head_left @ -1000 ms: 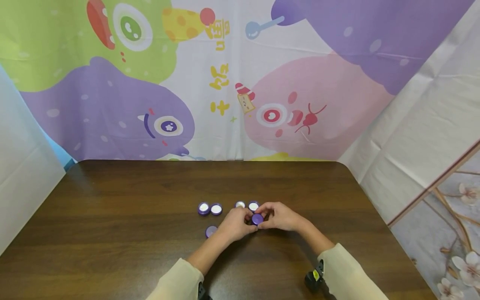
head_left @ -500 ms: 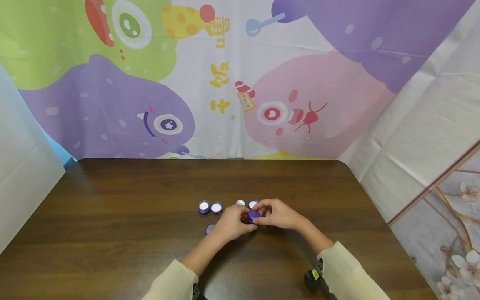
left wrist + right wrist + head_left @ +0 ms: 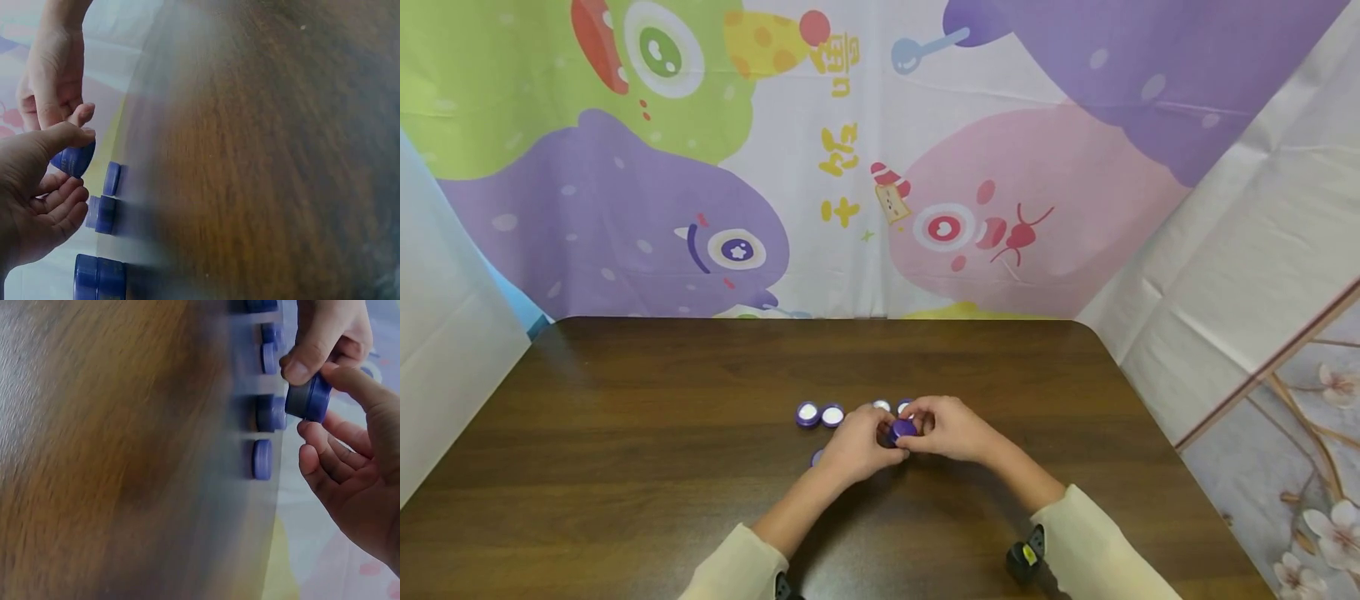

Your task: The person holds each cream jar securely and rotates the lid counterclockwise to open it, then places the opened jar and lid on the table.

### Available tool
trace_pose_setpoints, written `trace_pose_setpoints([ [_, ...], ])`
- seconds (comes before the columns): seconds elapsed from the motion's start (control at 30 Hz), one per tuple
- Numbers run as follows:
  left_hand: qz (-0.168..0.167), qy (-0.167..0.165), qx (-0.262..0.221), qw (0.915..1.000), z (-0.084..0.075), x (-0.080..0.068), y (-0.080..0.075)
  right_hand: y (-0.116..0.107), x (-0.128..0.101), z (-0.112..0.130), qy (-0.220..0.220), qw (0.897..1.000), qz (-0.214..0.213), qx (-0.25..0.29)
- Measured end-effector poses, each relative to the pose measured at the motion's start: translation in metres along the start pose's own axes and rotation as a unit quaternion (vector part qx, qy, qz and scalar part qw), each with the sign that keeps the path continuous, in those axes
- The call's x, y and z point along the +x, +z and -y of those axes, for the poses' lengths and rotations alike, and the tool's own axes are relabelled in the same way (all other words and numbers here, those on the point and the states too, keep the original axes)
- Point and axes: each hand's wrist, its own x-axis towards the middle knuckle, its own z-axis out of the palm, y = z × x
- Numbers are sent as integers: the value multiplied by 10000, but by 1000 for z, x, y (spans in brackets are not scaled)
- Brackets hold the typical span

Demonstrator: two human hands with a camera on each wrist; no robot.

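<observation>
Both hands hold one small purple screw-lid jar (image 3: 902, 430) just above the table. My left hand (image 3: 854, 450) grips its left side between thumb and fingers, while my right hand (image 3: 953, 429) pinches it from the right. The jar is tilted in the right wrist view, where a seam between its lid and its base (image 3: 299, 400) shows. Behind the hands, an open jar (image 3: 882, 407) with a clear threaded neck stands beside a lid (image 3: 904, 408) with a white inside. Another jar (image 3: 817, 457) is mostly hidden by my left hand; the left wrist view shows a closed jar (image 3: 100, 278).
To the left on the brown wooden table (image 3: 662, 467) lie another open jar (image 3: 807, 414) and its white-lined lid (image 3: 832, 415), close together. A printed cartoon curtain (image 3: 865, 167) hangs behind the far table edge.
Both hands have moved slightly left with the jar, which has gone from face-up to tilted. My left hand now covers more of the jar beside it.
</observation>
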Motion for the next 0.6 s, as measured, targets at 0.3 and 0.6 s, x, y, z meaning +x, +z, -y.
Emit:
trace_pose_setpoints([
  [0.3, -40, 134, -113, 9998, 1, -5, -5, -1, -2, 10, -592, 9971, -72, -477],
  [0.6, -171, 348, -167, 9991, 2, -7, -7, -3, -2, 13, -932, 9938, -11, -607],
])
